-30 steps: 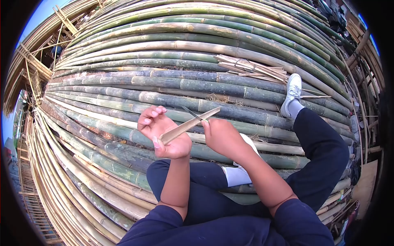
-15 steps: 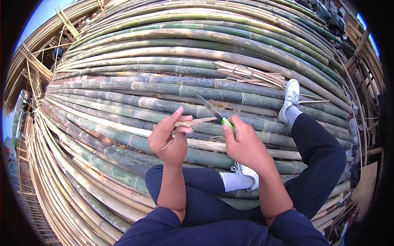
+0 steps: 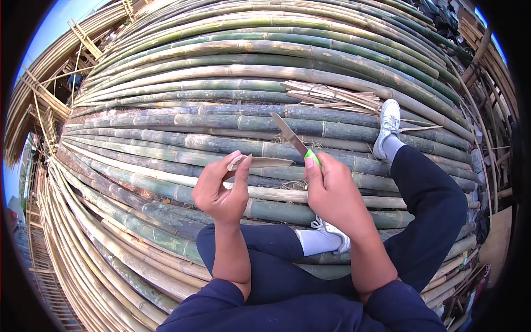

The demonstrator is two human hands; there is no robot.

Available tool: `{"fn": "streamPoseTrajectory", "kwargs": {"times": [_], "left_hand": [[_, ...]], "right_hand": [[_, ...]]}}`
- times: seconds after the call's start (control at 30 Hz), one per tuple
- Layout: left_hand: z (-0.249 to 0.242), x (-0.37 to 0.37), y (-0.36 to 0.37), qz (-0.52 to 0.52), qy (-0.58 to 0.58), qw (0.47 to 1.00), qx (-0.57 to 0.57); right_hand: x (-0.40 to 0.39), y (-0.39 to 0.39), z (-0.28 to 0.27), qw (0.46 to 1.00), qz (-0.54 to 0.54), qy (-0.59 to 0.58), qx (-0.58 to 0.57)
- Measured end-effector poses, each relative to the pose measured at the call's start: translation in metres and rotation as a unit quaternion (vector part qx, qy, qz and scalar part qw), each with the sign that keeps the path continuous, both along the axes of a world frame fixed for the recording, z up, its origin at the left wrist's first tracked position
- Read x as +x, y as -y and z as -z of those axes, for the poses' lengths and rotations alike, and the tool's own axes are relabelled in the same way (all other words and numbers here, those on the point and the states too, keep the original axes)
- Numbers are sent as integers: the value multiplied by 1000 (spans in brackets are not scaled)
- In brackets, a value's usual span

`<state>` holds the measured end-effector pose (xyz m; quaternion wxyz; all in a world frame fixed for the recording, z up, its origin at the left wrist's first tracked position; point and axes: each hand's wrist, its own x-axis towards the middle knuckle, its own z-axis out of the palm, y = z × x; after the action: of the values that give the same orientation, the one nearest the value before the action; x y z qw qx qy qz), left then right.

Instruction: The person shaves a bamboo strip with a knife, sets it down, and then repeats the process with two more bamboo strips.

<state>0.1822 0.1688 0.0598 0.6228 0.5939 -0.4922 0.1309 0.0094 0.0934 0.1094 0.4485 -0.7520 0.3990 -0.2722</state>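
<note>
Between the thumb and fingers of my left hand point(image 3: 222, 187) is pinched a short, pale bamboo strip point(image 3: 268, 162), its tapered end pointing right. My right hand point(image 3: 335, 185) is wrapped round the green handle of a knife point(image 3: 291, 136). The blade slants up and to the left, above the strip's right end and apart from it. Most of the handle is hidden in my fist. Both hands are held over my lap, in front of the bamboo poles point(image 3: 221, 141).
A bundle of split bamboo sticks point(image 3: 332, 95) lies on the poles near my outstretched white shoe point(image 3: 390, 124). My other shoe point(image 3: 334, 235) is tucked under my right forearm. Thinner pale poles point(image 3: 83, 249) run along the left, and a flat board point(image 3: 495, 238) stands at the right.
The knife has lifted off the strip, its blade now more upright and turned broadside. My left hand has shifted slightly left and turned the strip, its fingers closing more tightly.
</note>
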Motion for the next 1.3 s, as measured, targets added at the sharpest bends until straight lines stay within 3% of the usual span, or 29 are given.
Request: {"fn": "streamPoseTrajectory", "kwargs": {"times": [0.1, 0.5, 0.73, 0.83, 0.9, 0.93, 1.0, 1.07, 1.13, 1.23, 1.3], "left_hand": [[-5, 1, -4, -42, 24, 996, -79], [-1, 3, -7, -75, 55, 987, -132], [4, 4, 2, -89, 60, 990, -86], [11, 8, 4, -50, 53, 992, -99], [12, 9, 6, 101, -44, 987, -121], [12, 9, 8, 100, -44, 987, -121], [13, 7, 14, 273, -220, 920, -172], [13, 7, 11, 275, -203, 931, -132], [5, 2, 12, 332, -238, 891, -201], [10, 8, 5, 374, -266, 864, -206], [6, 9, -1, 339, -271, 886, -161]], "right_hand": [[-8, 10, 7, 1000, 21, -7, -13], [-4, 13, 18, 1000, 9, 14, -21], [4, 11, 27, 1000, -3, -7, -6], [6, 9, 28, 1000, -10, -17, -9], [7, 7, 28, 1000, -15, -20, -11], [8, 6, 27, 999, -18, -27, -3], [9, 5, 27, 999, -22, -34, 4], [11, 4, 28, 999, -29, -37, 18], [12, 4, 28, 998, -33, -46, 12], [14, 2, 30, 997, -42, -58, 5], [17, 1, 34, 997, -48, -60, 3]]}}
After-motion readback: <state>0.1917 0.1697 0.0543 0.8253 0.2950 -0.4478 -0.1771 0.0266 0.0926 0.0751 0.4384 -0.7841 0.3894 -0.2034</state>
